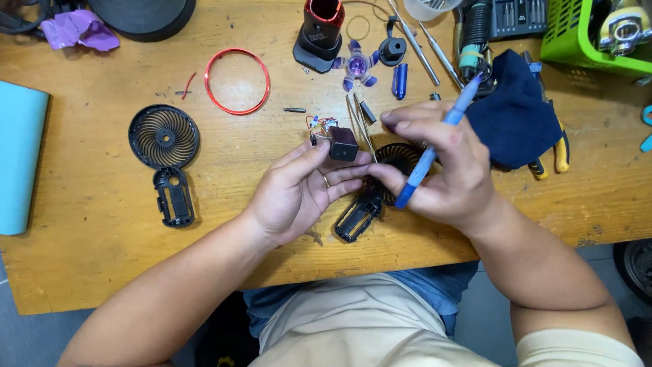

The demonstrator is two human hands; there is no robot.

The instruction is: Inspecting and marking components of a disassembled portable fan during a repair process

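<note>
Wooden workbench [102, 272] carries a far-right green basket [577, 41] holding a metal part [625, 27]; left hand [299, 190] pinches a dark block [343, 143], right hand [441, 170] grips a blue pen [435, 146], bare near-left edge.

Black fan shell [380, 178] mostly hidden beneath both hands.

Taking the red ring [237, 81] as your landmark: a round black fan grille [164, 136] sits down-left of it, with a black handle shell [174, 197] just below that. Off to its right you've got a purple fan blade [357, 66], then a dark blue cloth [515, 117], and a green basket [584, 34] way past that.
</note>
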